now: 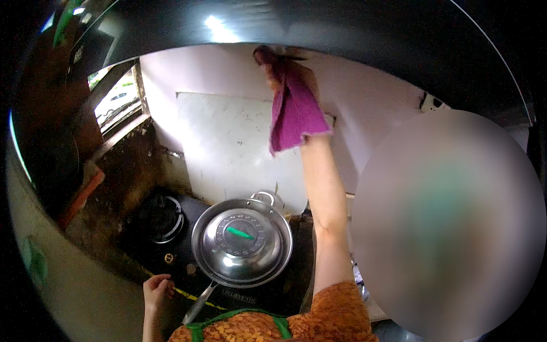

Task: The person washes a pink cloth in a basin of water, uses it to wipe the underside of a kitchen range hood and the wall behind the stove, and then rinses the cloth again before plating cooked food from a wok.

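My right arm stretches up and away over the stove. At its end my right hand point(270, 72) is closed on a purple cloth point(297, 109), which drapes back over my wrist. This hand is just under the lower edge of a dark, glossy range hood point(171, 32), where shadow blurs the fingers. My left hand point(158, 287) hovers low by the front edge of the black gas stove point(273, 299), fingers loosely curled and holding nothing visible. Between my arms a steel wok point(284, 260) stands on the stove, covered by a domed metal lid point(230, 218) with a green handle point(240, 233).
The wok's long handle point(200, 303) points toward me, right of my left hand. A bare burner point(164, 218) and stove knobs point(169, 258) lie to the left. Behind stands a pale, stained panel point(235, 137) against the wall. A window point(119, 98) is at left. A round blur hides the right side.
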{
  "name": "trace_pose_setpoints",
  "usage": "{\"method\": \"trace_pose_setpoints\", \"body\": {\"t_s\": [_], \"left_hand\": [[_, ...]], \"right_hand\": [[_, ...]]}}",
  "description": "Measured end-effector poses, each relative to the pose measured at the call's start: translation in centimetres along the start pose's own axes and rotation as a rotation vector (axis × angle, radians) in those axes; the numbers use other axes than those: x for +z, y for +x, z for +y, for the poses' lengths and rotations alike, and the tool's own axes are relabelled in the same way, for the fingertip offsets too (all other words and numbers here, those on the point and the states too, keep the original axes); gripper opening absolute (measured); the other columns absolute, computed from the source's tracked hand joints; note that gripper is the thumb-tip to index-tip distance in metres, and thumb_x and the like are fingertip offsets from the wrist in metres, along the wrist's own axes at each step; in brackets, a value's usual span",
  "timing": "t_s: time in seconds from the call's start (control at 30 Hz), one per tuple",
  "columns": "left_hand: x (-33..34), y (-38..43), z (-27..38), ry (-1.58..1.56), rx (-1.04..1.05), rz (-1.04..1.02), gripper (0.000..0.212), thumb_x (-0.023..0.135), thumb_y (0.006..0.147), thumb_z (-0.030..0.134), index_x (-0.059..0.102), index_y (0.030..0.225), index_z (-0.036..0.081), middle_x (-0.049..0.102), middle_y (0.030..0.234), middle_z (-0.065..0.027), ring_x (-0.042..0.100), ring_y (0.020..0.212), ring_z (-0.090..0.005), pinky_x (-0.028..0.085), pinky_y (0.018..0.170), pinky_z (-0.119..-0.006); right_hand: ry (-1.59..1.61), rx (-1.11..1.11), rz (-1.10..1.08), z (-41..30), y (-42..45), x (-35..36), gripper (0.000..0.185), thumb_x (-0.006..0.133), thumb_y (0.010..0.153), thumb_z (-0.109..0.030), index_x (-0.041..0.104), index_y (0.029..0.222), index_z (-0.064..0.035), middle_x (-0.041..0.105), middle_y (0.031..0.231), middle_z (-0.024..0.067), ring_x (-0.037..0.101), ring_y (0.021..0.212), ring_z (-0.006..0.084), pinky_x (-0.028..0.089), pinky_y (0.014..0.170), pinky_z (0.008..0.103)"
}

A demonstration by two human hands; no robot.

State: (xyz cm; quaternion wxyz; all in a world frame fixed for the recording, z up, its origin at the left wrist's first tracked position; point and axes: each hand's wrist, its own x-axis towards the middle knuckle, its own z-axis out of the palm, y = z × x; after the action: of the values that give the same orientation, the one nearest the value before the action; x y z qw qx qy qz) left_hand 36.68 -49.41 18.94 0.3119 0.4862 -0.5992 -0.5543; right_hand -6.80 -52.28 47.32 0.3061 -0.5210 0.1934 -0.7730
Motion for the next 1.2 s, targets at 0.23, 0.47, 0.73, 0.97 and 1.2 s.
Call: {"method": "trace_pose_setpoints", "body": {"t_s": [0.23, 0.47, 0.73, 0.97, 1.2], "left_hand": [[-0.6, -2.8, -0.2, 0.001, 0.035, 0.094, 0.023, 0.052, 0.081, 0.012, 0.057, 0.097, -0.003, 0.062, 0.073, -0.011, 0.057, 0.051, -0.0136, 0.045, 0.043, -0.025], [-0.5, -6.4, 2.1, 0.03, 0.118, 0.025, 0.021, 0.052, 0.081, 0.011, 0.058, 0.096, -0.002, 0.062, 0.073, -0.0096, 0.057, 0.053, -0.0124, 0.044, 0.043, -0.023], [1.5, -10.0, 1.6, -0.063, 0.093, -0.35, 0.026, 0.057, 0.081, 0.014, 0.056, 0.103, 0.001, 0.062, 0.08, -0.0078, 0.058, 0.064, -0.0125, 0.047, 0.053, -0.025], [13.8, -12.2, 4.3, -0.274, 0.291, -1.027, 0.063, 0.062, 0.078, 0.024, 0.031, 0.13, 0.007, 0.042, 0.125, -0.0094, 0.043, 0.11, -0.018, 0.036, 0.092, -0.034], [22.8, -16.4, 5.0, -0.755, -0.121, -1.183, 0.042, 0.042, 0.089, 0.036, 0.042, 0.118, 0.004, 0.048, 0.119, -0.0056, 0.045, 0.109, -0.0171, 0.034, 0.093, -0.036]], "right_hand": [[-0.409, -0.081, -0.049, -4.6, -1.6, -0.4, 0.019, 0.047, 0.086, -0.012, 0.052, 0.098, 0.0021, 0.058, 0.08, 0.0091, 0.054, 0.062, 0.0095, 0.044, 0.051, 0.017], [-0.68, 0.059, 0.115, -7.4, -4.7, 1.5, 0.021, 0.04, 0.085, -0.012, 0.051, 0.098, 0.0008, 0.057, 0.076, 0.0104, 0.053, 0.056, 0.0113, 0.044, 0.049, 0.0166], [-0.083, 0.217, 0.042, -7.2, -20.2, 5.1, 0.044, 0.033, 0.084, -0.019, 0.04, 0.121, 0.0038, 0.056, 0.101, 0.0149, 0.058, 0.082, 0.0187, 0.048, 0.069, 0.0267], [-0.114, 0.227, 0.318, -7.3, -35.4, 9.4, 0.05, 0.051, 0.073, 0.003, 0.042, 0.122, -0.0024, 0.051, 0.115, 0.0112, 0.051, 0.103, 0.0167, 0.041, 0.088, 0.0285], [-0.562, 0.3, 0.411, -11.0, -45.9, 10.2, 0.054, 0.042, 0.072, 0.005, 0.037, 0.125, -0.0014, 0.052, 0.115, 0.0109, 0.051, 0.103, 0.0161, 0.037, 0.09, 0.0268]]}}
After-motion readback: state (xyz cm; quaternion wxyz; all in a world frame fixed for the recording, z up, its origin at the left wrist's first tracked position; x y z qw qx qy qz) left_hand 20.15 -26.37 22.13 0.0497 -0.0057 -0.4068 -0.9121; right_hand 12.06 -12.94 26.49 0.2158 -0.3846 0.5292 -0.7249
